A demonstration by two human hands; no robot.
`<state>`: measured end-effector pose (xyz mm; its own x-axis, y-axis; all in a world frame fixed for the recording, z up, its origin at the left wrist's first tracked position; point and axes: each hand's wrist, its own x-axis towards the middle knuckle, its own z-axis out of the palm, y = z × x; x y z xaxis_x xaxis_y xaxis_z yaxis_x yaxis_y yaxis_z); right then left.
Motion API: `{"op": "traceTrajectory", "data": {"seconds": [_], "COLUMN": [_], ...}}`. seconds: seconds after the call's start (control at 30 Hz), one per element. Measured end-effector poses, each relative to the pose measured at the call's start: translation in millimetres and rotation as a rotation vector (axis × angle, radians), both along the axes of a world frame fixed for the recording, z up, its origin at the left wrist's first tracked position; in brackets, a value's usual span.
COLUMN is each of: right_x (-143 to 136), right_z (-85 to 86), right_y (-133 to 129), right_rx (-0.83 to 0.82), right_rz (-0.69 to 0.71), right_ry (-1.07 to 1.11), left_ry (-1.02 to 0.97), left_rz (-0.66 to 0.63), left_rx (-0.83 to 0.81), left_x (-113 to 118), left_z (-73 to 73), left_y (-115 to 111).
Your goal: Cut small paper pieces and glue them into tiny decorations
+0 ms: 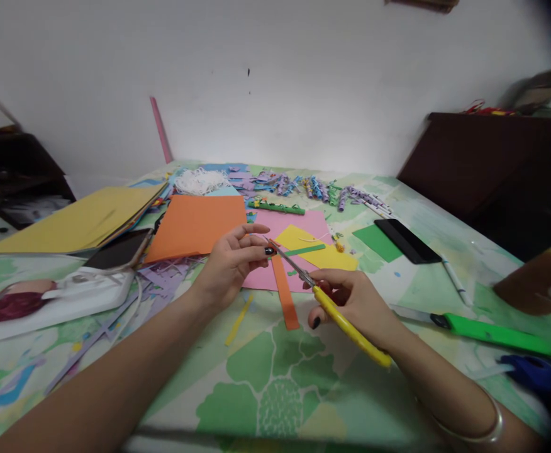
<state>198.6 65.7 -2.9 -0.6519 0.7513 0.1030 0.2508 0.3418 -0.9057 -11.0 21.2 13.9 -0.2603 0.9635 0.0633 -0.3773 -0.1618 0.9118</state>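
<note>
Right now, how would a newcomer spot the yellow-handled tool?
Above the flowered tablecloth, find the right hand. It holds the tool, metal tip toward the left hand. Unlike the green cutter nearby, its long handle is yellow.

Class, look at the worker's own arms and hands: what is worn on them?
No sleeves show on either forearm. The left hand and right hand are gloveless, with dark polish on the visible thumbnails. A silver-coloured bangle circles the right forearm.

Dark shelves point(18, 180) and a cabinet point(487, 173) flank the pale wall point(294, 88)
</note>
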Motion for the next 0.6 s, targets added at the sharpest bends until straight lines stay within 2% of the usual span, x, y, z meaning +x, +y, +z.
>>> {"op": "traceTrajectory", "data": {"seconds": [0.6], "right_x": [-2.5], "right_z": [-3.7], "right_y": [-4.0], "right_rx": [-0.033], "right_rz": [-0.009], "right_ry": [0.015], "left_ry": [-0.068], "left_rz": [-0.004], "left_rx": [-0.054], "left_x": [1.2], "left_z": [0.8], "left_y": [-0.5]}}
